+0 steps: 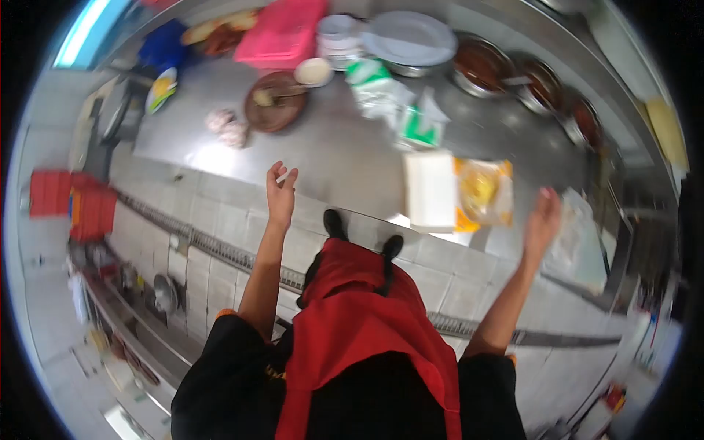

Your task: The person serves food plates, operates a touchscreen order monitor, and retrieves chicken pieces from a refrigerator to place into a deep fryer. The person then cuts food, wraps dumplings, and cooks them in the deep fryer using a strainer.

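Note:
My left hand (281, 192) is held at the front edge of the steel counter (337, 158), its fingers apart and nothing in them. Off to the right, my right hand (543, 220) is somewhat blurred, with fingers extended and no object visible in it. It is nearest to clear plastic bags (576, 238) on the counter's right end. Between the hands lies an open white box (430, 191), and against its right side is a yellow-orange package (484, 192). Green and white packets (421, 126) rest behind the box. A round brown dish (276, 101) sits beyond my left hand.
Along the back stand a pink container (281, 33), a large pale plate (411, 38) and metal bowls of red-brown food (481, 66). Small pale bundles (229, 128) lie left of the dish. Red crates (92, 205) are at the far left.

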`<action>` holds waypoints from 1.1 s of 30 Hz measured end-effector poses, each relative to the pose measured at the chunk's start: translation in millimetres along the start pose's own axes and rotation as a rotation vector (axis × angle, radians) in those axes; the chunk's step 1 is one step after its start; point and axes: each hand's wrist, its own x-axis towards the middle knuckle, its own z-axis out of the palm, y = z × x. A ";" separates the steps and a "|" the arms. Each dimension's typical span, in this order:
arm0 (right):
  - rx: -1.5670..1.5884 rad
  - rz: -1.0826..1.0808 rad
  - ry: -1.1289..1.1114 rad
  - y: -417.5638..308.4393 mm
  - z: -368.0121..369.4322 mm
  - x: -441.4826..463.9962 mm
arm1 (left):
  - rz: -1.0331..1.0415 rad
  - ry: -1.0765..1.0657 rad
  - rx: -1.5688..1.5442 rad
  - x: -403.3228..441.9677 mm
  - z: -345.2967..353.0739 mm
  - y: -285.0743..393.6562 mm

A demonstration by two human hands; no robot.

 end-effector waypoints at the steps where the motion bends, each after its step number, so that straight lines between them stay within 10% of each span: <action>1: 0.166 0.022 0.051 -27.8 -1.6 -10.0 | 0.000 0.057 -0.001 19.0 -29.3 -12.2; 4: 0.472 0.059 -0.017 -120.5 19.2 -53.6 | -0.024 0.195 0.007 90.4 -107.3 -31.2; 11: 0.967 0.676 -1.431 -252.5 275.4 -195.0 | -0.333 0.108 0.048 263.1 -180.3 -18.6; 15: 0.637 0.747 -1.280 -324.5 408.0 -270.2 | -0.389 0.037 0.084 315.4 -169.4 -23.3; 17: 0.371 0.411 -0.880 -343.5 458.3 -289.1 | -0.419 0.047 0.102 329.7 -162.6 -26.1; 27: 0.289 0.562 -0.903 -396.2 484.8 -284.0 | -0.264 -0.038 0.357 346.5 -145.1 -33.6; 33: 0.354 0.114 -0.609 -400.0 487.5 -306.0 | -0.349 -0.187 0.243 325.5 -151.3 27.7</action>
